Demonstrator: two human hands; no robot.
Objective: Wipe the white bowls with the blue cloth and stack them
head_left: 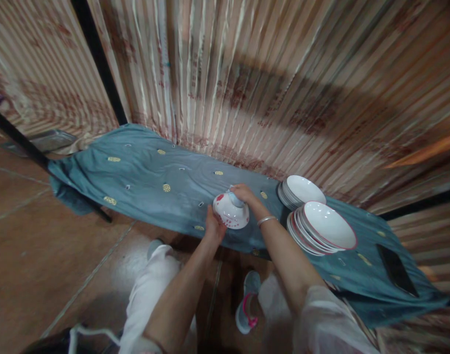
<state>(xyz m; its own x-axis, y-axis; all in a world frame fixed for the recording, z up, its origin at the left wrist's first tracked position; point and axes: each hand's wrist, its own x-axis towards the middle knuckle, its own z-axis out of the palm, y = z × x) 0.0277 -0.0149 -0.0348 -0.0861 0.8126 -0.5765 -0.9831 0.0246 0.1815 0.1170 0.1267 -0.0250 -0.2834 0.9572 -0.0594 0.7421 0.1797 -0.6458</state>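
Note:
A white bowl (230,216) with red flower marks on its outside is held tilted, its underside turned upward, above the cloth-covered surface. My left hand (214,223) grips the bowl at its left side near the rim. Around the bowl's foot my right hand (242,192) is closed, with a bracelet on that wrist. A pale bluish patch shows by the right fingers; whether it is a cloth or part of the bowl, I cannot tell. To the right stand a stack of red-rimmed white bowls (330,226) and a stack of white dishes (306,189) behind it.
A blue-green cloth (147,172) with yellow pineapple prints covers the long, narrow table. A dark phone (397,269) lies at its right end. Dark posts (103,64) rise at the left. Behind hangs a striped curtain (217,73). On the floor at left is a metal tray (50,141).

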